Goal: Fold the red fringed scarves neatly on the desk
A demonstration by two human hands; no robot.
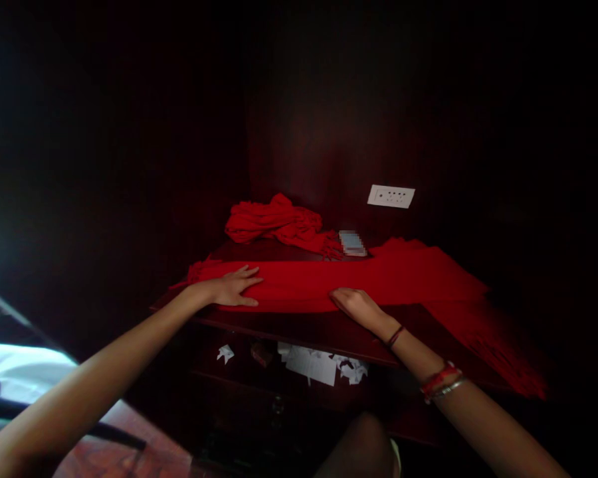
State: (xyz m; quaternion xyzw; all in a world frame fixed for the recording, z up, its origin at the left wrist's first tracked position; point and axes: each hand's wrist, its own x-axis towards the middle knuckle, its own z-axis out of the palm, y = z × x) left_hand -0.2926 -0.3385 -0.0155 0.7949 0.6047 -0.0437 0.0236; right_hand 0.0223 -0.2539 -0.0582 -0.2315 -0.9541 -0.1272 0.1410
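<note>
A long red scarf (299,282) with fringed ends lies in a folded band across the dark wooden shelf (299,332). Its right part spreads wider, and a fringed end hangs toward the front right. My left hand (233,287) rests flat on the left part of the band, fingers spread. Closer to the middle, my right hand (357,305) is closed at the scarf's front edge, its fingers curled in and partly hidden, seemingly pinching the cloth. Behind the band sits a bunched red scarf (274,222) with fringe at its right side.
A phone-like object (353,243), blurred out, lies behind the scarf. A white socket plate (391,196) is on the dark back wall. Below, an open compartment holds papers (311,365) and crumpled scraps (225,354). My knee (361,445) is close under the front.
</note>
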